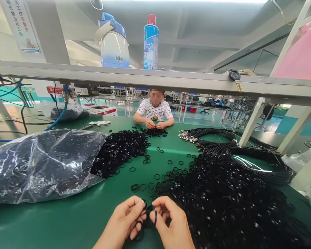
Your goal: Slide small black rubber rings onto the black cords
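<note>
My left hand (127, 218) is closed, its thumb and fingers pinching black rings at the near edge of the green table. Facing it, my right hand (172, 221) curls its fingers around a thin black ring (156, 218) that shows edge-on by the thumb. The two hands are close together but apart. Several loose black rings (135, 187) lie just beyond my fingertips. A large heap of black rings (223, 200) spreads beside my right hand. How many rings each hand has is partly hidden by the fingers.
A clear plastic bag (41, 166) spills another ring pile (121, 148) on the left. Coiled black cables (212, 138) lie at the right. Across the green table (75, 221) a person (155, 110) handles small rings. A metal shelf (171, 79) overhead carries a thermos, a spray can and a key.
</note>
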`<state>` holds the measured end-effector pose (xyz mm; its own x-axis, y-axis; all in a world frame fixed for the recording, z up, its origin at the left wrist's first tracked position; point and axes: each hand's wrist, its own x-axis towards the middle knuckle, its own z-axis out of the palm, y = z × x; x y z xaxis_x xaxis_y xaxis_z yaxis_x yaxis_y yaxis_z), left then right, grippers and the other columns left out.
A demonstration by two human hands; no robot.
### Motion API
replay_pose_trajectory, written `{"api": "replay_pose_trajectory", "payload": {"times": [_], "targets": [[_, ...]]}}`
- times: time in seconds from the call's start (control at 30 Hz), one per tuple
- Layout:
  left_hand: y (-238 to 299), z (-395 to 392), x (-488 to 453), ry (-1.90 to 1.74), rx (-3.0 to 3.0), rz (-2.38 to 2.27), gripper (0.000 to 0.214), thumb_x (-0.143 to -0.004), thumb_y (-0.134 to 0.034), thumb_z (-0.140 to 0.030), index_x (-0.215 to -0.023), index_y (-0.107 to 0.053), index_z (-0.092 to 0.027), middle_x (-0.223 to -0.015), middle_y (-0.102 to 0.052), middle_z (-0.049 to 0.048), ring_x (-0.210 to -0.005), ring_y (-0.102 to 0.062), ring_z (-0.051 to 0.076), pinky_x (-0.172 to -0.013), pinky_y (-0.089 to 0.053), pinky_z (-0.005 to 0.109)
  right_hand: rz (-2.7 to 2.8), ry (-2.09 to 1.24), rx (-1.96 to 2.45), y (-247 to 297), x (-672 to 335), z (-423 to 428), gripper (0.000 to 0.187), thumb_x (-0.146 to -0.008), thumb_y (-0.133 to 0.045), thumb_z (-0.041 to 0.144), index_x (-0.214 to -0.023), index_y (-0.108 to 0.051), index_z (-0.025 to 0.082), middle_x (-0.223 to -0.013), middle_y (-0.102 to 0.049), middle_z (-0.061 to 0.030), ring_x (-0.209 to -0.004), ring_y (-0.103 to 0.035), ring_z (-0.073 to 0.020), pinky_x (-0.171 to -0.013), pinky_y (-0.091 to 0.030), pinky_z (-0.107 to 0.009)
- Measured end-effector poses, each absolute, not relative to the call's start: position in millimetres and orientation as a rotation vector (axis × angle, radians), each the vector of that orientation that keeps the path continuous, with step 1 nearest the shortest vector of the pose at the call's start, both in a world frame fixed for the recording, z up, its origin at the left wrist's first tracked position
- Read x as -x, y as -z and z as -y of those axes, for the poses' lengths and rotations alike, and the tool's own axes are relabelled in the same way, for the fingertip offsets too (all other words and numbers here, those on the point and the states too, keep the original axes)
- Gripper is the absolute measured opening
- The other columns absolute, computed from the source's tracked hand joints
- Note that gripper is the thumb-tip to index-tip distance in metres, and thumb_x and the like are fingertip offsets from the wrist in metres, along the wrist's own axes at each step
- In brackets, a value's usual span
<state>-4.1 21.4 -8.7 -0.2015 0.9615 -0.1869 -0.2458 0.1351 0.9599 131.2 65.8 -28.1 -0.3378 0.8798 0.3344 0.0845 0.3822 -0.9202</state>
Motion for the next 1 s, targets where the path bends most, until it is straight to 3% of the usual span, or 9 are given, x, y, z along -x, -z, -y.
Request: {"api": "replay_pose_trajectory", "payload": {"times": [0.1,0.23,0.43,0.57,0.63,0.7,0.77,0.9,1.0], "targets": [[10,-22,6,-1.331,-0.897,-1.252,0.039,-0.064,-0.074,-0.051,-0.07,-0.059,-0.015,-0.057,-0.057,-0.0024,-0.042,-0.043,0.004,-0.036,-0.028,0.013,1.773,-1.121,0.803,28,-133,-66,0.017,-0.077,-0.055,0.019,-0.091,-0.064,0.02,-0.082,-0.065,-0.0017,-0.07,-0.06,-0.0143,-0.061,-0.046,-0.021],[5,-24,19,-1.35,-0.975,-1.372,0.038,-0.06,-0.077,-0.047,-0.078,-0.064,-0.017,-0.065,-0.061,-0.0015,-0.05,-0.046,0.008,-0.044,-0.034,0.018,1.848,-1.053,0.824,25,-138,-68,0.016,-0.083,-0.05,0.02,-0.082,-0.066,0.02,-0.072,-0.064,-0.0005,-0.062,-0.059,-0.0134,-0.059,-0.045,-0.021],[-9,-19,32,-1.263,-1.158,-1.675,0.038,-0.08,-0.052,-0.054,-0.086,-0.069,-0.02,-0.065,-0.06,-0.0011,-0.055,-0.043,0.013,-0.05,-0.032,0.022,1.846,-0.861,0.773,23,-142,-69,0.026,-0.089,-0.043,0.026,-0.084,-0.068,0.022,-0.076,-0.062,-0.0022,-0.069,-0.058,-0.0147,-0.063,-0.045,-0.023],[-10,-17,30,-1.198,-1.356,-1.701,0.029,-0.082,-0.05,-0.041,-0.088,-0.072,-0.023,-0.095,-0.061,0.0026,-0.082,-0.055,0.02,-0.065,-0.041,0.026,2.118,-0.587,0.705,29,-142,-68,0.033,-0.079,-0.043,0.006,-0.095,-0.066,0.024,-0.094,-0.06,-0.0049,-0.085,-0.055,-0.0182,-0.073,-0.046,-0.029],[-9,-18,28,-1.193,-1.338,-1.673,0.025,-0.078,-0.051,-0.034,-0.087,-0.072,-0.023,-0.093,-0.062,0.0027,-0.085,-0.056,0.021,-0.069,-0.043,0.027,2.206,-0.454,0.663,32,-140,-68,0.042,-0.071,-0.045,0.0,-0.099,-0.064,0.025,-0.102,-0.058,-0.0056,-0.089,-0.053,-0.0198,-0.073,-0.045,-0.031],[-6,-20,27,-1.208,-1.246,-1.63,0.021,-0.072,-0.057,-0.032,-0.084,-0.07,-0.02,-0.086,-0.064,0.0023,-0.08,-0.057,0.02,-0.072,-0.044,0.028,2.217,-0.394,0.641,33,-138,-68,0.036,-0.069,-0.045,-0.001,-0.087,-0.065,0.023,-0.099,-0.058,-0.0051,-0.088,-0.052,-0.0201,-0.072,-0.044,-0.031],[-3,-21,27,-1.236,-1.138,-1.558,0.022,-0.069,-0.062,-0.035,-0.083,-0.066,-0.018,-0.077,-0.064,0.0014,-0.071,-0.057,0.018,-0.069,-0.045,0.028,2.178,-0.438,0.65,32,-138,-69,0.028,-0.074,-0.043,0.001,-0.078,-0.061,0.021,-0.088,-0.06,-0.0036,-0.082,-0.052,-0.0182,-0.07,-0.042,-0.029],[2,-21,28,-1.245,-1.084,-1.436,0.031,-0.077,-0.058,-0.045,-0.094,-0.059,-0.018,-0.063,-0.061,-0.0015,-0.058,-0.054,0.016,-0.059,-0.043,0.027,2.063,-0.674,0.805,23,-142,-69,0.022,-0.087,-0.038,0.011,-0.086,-0.058,0.021,-0.079,-0.061,-0.0013,-0.073,-0.054,-0.0149,-0.064,-0.041,-0.024],[2,-20,28,-1.196,-1.229,-1.473,0.029,-0.083,-0.051,-0.043,-0.095,-0.062,-0.02,-0.074,-0.065,0.0019,-0.074,-0.058,0.019,-0.072,-0.045,0.03,1.956,-0.788,0.941,15,-143,-68,0.017,-0.087,-0.042,0.02,-0.081,-0.058,0.021,-0.073,-0.059,0.0007,-0.063,-0.053,-0.0129,-0.054,-0.037,-0.021]]}}
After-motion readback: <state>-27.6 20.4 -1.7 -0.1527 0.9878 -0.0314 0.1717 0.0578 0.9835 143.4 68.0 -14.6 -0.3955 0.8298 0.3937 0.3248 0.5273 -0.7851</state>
